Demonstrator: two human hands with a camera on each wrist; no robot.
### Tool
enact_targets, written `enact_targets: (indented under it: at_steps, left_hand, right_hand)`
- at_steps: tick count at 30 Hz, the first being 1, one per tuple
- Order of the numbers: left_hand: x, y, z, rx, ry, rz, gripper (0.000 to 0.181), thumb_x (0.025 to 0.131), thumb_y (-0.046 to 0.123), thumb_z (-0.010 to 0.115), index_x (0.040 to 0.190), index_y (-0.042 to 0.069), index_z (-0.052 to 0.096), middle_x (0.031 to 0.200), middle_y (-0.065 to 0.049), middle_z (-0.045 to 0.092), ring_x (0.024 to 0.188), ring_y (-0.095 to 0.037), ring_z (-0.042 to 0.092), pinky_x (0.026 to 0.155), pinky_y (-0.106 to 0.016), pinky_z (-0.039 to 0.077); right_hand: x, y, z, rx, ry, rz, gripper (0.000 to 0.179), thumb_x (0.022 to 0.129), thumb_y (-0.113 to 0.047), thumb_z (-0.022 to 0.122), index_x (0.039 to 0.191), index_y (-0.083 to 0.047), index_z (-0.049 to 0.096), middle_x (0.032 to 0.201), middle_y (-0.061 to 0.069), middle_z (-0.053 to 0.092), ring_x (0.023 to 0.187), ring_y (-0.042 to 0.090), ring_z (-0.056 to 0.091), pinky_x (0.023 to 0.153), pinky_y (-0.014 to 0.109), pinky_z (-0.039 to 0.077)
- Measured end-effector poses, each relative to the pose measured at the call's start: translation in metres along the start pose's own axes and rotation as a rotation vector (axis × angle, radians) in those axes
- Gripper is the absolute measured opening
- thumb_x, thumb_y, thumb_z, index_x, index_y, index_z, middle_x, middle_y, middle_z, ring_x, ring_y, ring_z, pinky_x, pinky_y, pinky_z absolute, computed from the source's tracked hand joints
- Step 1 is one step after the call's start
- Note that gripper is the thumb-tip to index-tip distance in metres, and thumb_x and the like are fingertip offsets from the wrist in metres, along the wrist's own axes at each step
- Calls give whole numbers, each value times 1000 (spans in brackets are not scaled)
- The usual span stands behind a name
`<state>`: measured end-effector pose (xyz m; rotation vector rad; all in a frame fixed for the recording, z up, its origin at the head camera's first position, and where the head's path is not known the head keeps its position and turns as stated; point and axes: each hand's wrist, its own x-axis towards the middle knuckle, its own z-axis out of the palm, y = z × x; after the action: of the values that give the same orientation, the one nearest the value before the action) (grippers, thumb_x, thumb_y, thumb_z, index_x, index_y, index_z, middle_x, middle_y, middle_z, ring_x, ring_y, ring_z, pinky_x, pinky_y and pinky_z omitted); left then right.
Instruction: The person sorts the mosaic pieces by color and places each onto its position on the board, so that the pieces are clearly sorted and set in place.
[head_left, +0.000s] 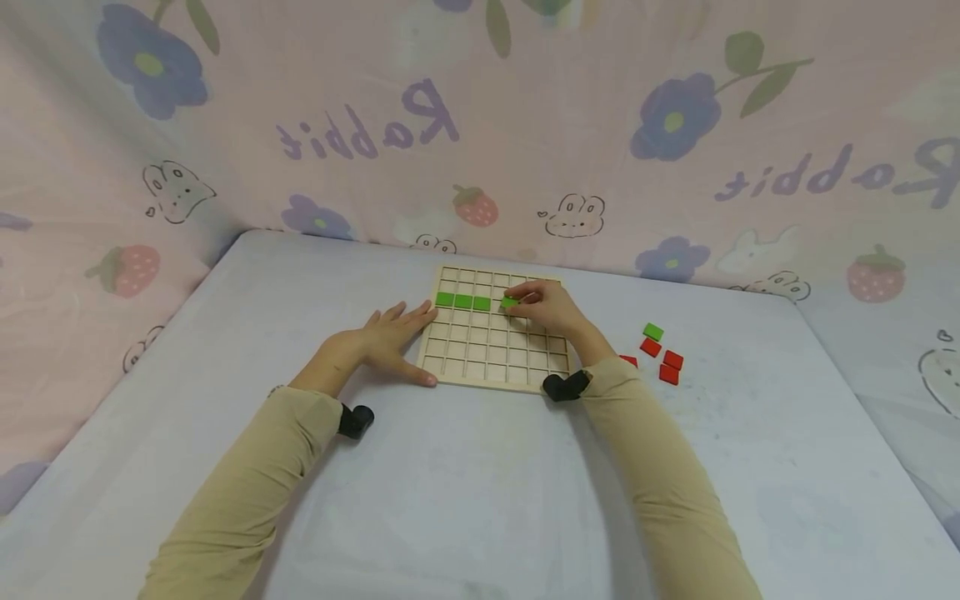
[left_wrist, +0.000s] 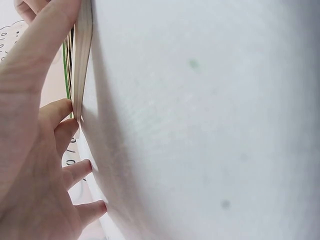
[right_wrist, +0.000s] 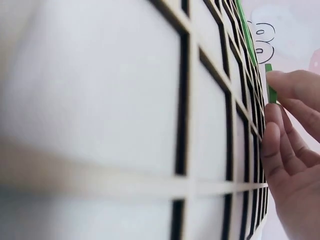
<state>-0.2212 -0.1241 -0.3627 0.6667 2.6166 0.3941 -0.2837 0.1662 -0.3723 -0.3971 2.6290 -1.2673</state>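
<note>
A wooden grid board [head_left: 476, 373] lies on the table, its square cells divided by thin strips. Three green tiles [head_left: 463, 301] sit side by side in its second row from the far edge, starting at the left. My right hand [head_left: 551, 308] pinches another green tile [right_wrist: 271, 87] between thumb and fingers, over that same row and a little right of the three. In the right wrist view the held tile is tilted up on edge. With fingers spread, my left hand [head_left: 390, 342] touches the left edge of the board; its thumb reaches the near left corner.
Right of the board lie one loose green tile [head_left: 653, 332] and several red tiles [head_left: 672, 360], one partly hidden by the right forearm. The white-covered table [head_left: 450, 483] meets a printed cloth curtain [head_left: 510, 125] at the back and left.
</note>
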Motion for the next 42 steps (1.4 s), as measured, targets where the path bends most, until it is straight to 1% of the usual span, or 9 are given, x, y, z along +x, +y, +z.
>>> enact_targets:
  at_steps: [3,8,15,18,24,34,42]
  left_hand:
    - [1,0,1,1,-5,-2,116,74,62,72,155,13,6,162,-4,-3,147,-39,-6,116,-61,-2]
    - [3,0,2,-1,-5,0,116,74,63,72,156,14,6,162,-4,-3,147,-39,-6,116,-61,-3]
    - [1,1,1,-1,-2,4,115,74,63,71,155,13,7,162,-5,-2,147,-40,-6,115,-62,-2]
    - [1,2,1,-5,1,7,115,74,62,72,155,13,7,163,-6,-2,147,-40,-5,115,-62,-2]
    - [1,3,0,-12,3,14,114,75,60,72,155,12,8,163,-6,-1,147,-41,-5,116,-62,-1]
    - [0,3,0,-12,4,9,115,74,61,72,155,13,7,163,-5,-2,147,-40,-5,116,-62,-2]
    - [0,-1,1,-2,4,1,115,74,62,72,155,12,7,162,-6,-1,147,-40,-4,115,-62,-1]
  right_hand:
    - [1,-1,1,-17,-4,20,35,88,-18,69,122,-8,66,120,13,60,108,27,56,83,34,49]
    - [3,-2,1,-67,-10,12,35,88,-17,69,121,-7,66,120,14,62,106,27,58,86,37,49]
    - [4,-3,2,-100,-10,-5,34,87,-16,69,119,-6,67,116,14,63,99,25,58,81,32,48]
    - [4,-3,3,-93,-12,5,34,87,-16,69,120,-7,67,118,14,63,102,25,58,82,32,48]
    - [4,-4,2,-74,-23,15,34,87,-15,70,120,-8,68,122,12,63,110,28,58,91,40,49]
    - [6,-4,3,-65,-43,-9,33,88,-14,69,120,-7,68,122,13,61,102,25,57,84,35,49]
    - [5,-3,5,-22,-43,-8,34,88,-14,70,121,-7,67,119,14,62,100,24,57,85,34,47]
